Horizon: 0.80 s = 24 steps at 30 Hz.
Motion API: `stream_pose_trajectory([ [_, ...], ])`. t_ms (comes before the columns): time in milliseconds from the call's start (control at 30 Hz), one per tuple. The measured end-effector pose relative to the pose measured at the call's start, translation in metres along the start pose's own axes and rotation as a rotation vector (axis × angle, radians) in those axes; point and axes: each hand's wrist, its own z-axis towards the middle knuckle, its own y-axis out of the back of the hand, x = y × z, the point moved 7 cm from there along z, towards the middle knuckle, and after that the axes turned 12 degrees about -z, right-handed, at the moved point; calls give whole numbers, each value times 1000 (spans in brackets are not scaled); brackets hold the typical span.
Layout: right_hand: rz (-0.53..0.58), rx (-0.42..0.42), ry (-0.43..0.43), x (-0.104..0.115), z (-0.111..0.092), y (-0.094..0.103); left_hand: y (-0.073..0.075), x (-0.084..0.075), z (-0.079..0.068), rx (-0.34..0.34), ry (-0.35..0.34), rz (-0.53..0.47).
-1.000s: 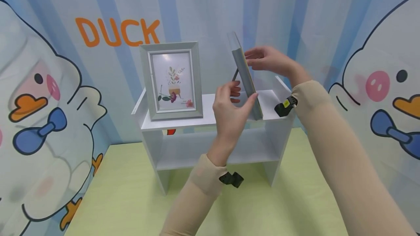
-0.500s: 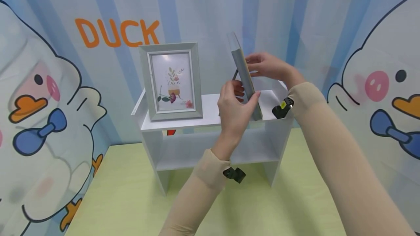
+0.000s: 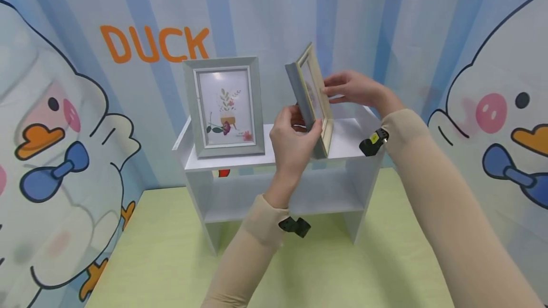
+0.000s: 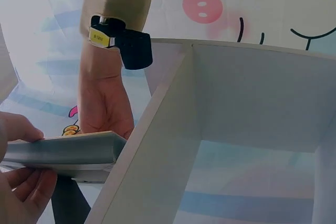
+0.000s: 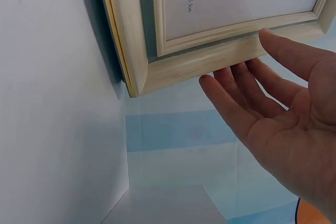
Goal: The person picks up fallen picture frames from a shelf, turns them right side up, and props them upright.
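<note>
A cream-fronted picture frame (image 3: 311,87) with a grey-blue edge stands tilted at the right of the white shelf's top board (image 3: 274,149), its face turned to the right. My left hand (image 3: 293,134) grips its near side edge, thumb on the front and fingers behind. At the opposite side, my right hand (image 3: 355,89) holds the border; in the right wrist view its thumb lies on the cream molding (image 5: 205,64) and the fingers are underneath. A dark support leg (image 4: 68,203) shows behind the frame in the left wrist view. Most of the back is hidden.
On the shelf's left half stands a grey-green picture frame (image 3: 259,108) with a plant print, facing forward. The shelf has a lower board (image 3: 282,194) and raised side panels (image 3: 181,141). A pale green tabletop (image 3: 171,232) lies below; a duck-print curtain (image 3: 274,13) hangs behind.
The held picture frame has turned from nearly edge-on so that its cream front shows. My left hand moved slightly right, then back left with the near edge; my right hand stayed close to the far edge.
</note>
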Motion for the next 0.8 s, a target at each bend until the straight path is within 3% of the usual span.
stream_pose_trajectory([
  [433,-126,-40,-104,-10,-19,9,18,15,10,18,88,10],
  [600,-116,-64,-136,-10,-33,11,24,18,16,52,111,25],
  [800,-117,-93,-169,-13,-49,12,29,19,22,44,118,75],
])
